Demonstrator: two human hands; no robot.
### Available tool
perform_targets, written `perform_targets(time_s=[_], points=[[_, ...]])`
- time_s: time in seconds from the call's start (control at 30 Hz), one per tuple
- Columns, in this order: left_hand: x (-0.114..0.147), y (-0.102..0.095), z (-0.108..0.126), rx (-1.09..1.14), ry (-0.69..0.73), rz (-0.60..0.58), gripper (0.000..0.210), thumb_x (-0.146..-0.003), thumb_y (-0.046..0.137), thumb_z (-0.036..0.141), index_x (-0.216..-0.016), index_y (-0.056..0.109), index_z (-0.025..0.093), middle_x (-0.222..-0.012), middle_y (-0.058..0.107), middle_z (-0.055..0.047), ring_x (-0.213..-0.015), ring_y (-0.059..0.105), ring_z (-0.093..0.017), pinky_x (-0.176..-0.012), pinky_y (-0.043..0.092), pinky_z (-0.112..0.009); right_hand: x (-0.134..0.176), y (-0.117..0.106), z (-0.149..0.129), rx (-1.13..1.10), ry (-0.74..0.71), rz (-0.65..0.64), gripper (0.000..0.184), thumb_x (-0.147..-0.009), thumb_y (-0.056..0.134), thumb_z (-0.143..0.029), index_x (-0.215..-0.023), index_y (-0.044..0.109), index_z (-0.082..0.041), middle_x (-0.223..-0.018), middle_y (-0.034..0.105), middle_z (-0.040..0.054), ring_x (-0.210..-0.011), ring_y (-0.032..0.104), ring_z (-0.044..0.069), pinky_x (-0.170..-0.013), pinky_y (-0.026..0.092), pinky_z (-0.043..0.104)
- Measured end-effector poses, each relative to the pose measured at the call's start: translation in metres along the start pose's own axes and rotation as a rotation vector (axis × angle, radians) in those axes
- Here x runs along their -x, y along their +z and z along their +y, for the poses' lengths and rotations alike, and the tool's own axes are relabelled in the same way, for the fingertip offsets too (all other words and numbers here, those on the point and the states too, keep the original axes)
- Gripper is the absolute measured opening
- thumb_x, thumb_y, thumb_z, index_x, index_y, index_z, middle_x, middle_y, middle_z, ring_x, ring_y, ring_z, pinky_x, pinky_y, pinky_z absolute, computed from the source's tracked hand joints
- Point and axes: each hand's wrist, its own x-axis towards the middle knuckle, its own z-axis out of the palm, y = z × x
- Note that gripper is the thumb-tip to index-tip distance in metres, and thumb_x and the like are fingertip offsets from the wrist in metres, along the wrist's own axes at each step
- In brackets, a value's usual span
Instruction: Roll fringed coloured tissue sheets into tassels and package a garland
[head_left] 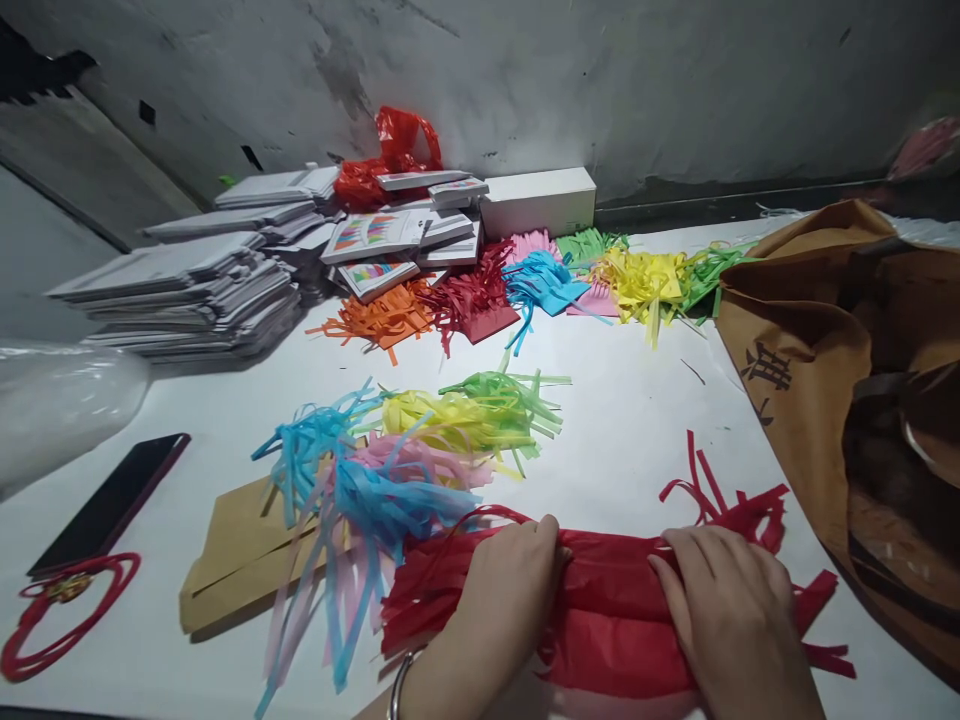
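On the white table (622,430) I see a phone (105,510), red cord (13,645), red fringed paper (615,590) and a brown packet (232,540).

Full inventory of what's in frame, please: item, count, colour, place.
Red fringed paper: one visible bundle, red, front
Loose fringed bunches: several, blue/yellow/green/pink, centre-left
Folded paper: count unclear, tan, partly under bunches
Phone: one, dark, left
Cord with ornament: one, red, by phone
Plastic wrap: one, translucent, left edge
Stacked flat items: many, white, back left
Printed packs: several, mostly white, back
Plastic bag: one, red, behind packs
Box: one, white, by wall
Fringed packs: several, multicoloured, back row
Lettered bag: one, brown, right
Table: one, white, underneath
Bracelet: one, silver, left wrist
Hands: two, bare; left hand and right hand on red paper
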Motion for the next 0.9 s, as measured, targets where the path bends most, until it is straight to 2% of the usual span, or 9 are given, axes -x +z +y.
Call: perform_targets(time_s=[0.07, 0.13, 0.23, 0.33, 0.4, 0.47, 0.57, 0.67, 0.9], points=[[-0.001, 0.001, -0.001, 0.011, 0.021, 0.005, 0.015, -0.099, 0.049, 0.015, -0.096, 0.064, 0.017, -0.088, 0.076, -0.013, -0.075, 0.072, -0.026, -0.061, 0.046, -0.03, 0.003, -0.003, -0.003, -0.079, -0.164, 0.002, 0.021, -0.096, 0.052, -0.012, -0.111, 0.066, -0.014, -0.102, 0.072, 0.0116, -0.099, 0.063, 0.029, -0.093, 0.041, 0.048], [-0.003, 0.002, -0.003, 0.021, 0.042, 0.016, 0.013, -0.099, 0.051, 0.016, -0.095, 0.064, 0.017, -0.085, 0.075, -0.011, -0.072, 0.071, -0.026, -0.06, 0.045, -0.031, 0.009, -0.001, -0.009, -0.195, -0.279, 0.016, 0.032, -0.095, 0.042, -0.006, -0.111, 0.068, -0.015, -0.102, 0.074, 0.0105, -0.099, 0.065, 0.027, -0.097, 0.042, 0.046], [-0.004, 0.0, -0.011, 0.017, 0.051, 0.052, 0.012, -0.098, 0.052, 0.016, -0.095, 0.064, 0.017, -0.086, 0.073, -0.01, -0.075, 0.069, -0.027, -0.064, 0.047, -0.033, 0.02, 0.007, -0.017, -0.256, -0.27, 0.05, 0.039, -0.094, 0.035, -0.004, -0.103, 0.071, -0.015, -0.096, 0.075, 0.0085, -0.093, 0.067, 0.024, -0.096, 0.045, 0.041], [0.001, -0.004, -0.018, -0.001, 0.13, 0.261, 0.018, -0.096, 0.049, 0.007, -0.096, 0.065, 0.016, -0.099, 0.071, -0.011, -0.092, 0.064, -0.028, -0.079, 0.048, -0.039, 0.026, 0.015, -0.02, -0.225, -0.289, 0.015, 0.038, -0.091, 0.039, -0.001, -0.103, 0.072, -0.014, -0.098, 0.075, 0.0086, -0.096, 0.067, 0.025, -0.098, 0.045, 0.041], [0.009, -0.004, -0.019, 0.028, 0.298, 0.454, 0.016, -0.096, 0.052, 0.008, -0.099, 0.065, 0.017, -0.107, 0.069, -0.011, -0.099, 0.06, -0.028, -0.087, 0.046, -0.042, 0.025, 0.015, -0.02, -0.233, -0.289, 0.035, 0.037, -0.091, 0.039, 0.001, -0.102, 0.072, -0.012, -0.097, 0.075, 0.0098, -0.096, 0.066, 0.026, -0.099, 0.045, 0.043], [0.018, 0.0, -0.016, 0.058, 0.489, 0.544, 0.011, -0.096, 0.058, 0.014, -0.105, 0.064, 0.018, -0.11, 0.069, -0.009, -0.101, 0.058, -0.027, -0.091, 0.043, -0.044, 0.019, 0.012, -0.021, -0.295, -0.24, 0.088, 0.033, -0.094, 0.041, -0.001, -0.098, 0.072, -0.013, -0.09, 0.074, 0.0096, -0.09, 0.065, 0.024, -0.095, 0.045, 0.043], [0.025, 0.012, -0.01, 0.014, 0.635, 0.518, 0.013, -0.096, 0.061, 0.019, -0.109, 0.063, 0.019, -0.109, 0.069, -0.008, -0.1, 0.057, -0.025, -0.095, 0.04, -0.044, 0.009, 0.003, -0.024, -0.396, -0.188, 0.081, 0.026, -0.097, 0.046, -0.006, -0.096, 0.07, -0.014, -0.086, 0.071, 0.0066, -0.081, 0.063, 0.019, -0.089, 0.046, 0.037], [0.024, 0.025, -0.009, -0.007, 0.648, 0.486, 0.006, -0.098, 0.06, 0.018, -0.102, 0.064, 0.019, -0.1, 0.07, -0.007, -0.093, 0.057, -0.023, -0.094, 0.039, -0.042, 0.007, 0.001, -0.028, -0.355, -0.221, 0.031, 0.023, -0.1, 0.047, -0.013, -0.103, 0.07, -0.014, -0.093, 0.072, 0.0073, -0.087, 0.063, 0.02, -0.093, 0.044, 0.037], [0.022, 0.039, -0.027, 0.038, 0.665, 0.516, 0.005, -0.097, 0.064, 0.023, -0.101, 0.066, 0.021, -0.093, 0.072, -0.001, -0.089, 0.058, -0.019, -0.092, 0.037, -0.039, 0.033, 0.015, -0.014, -0.302, -0.174, 0.073, 0.04, -0.103, 0.031, -0.013, -0.101, 0.071, -0.016, -0.094, 0.073, 0.0089, -0.097, 0.061, 0.025, -0.102, 0.037, 0.046]])
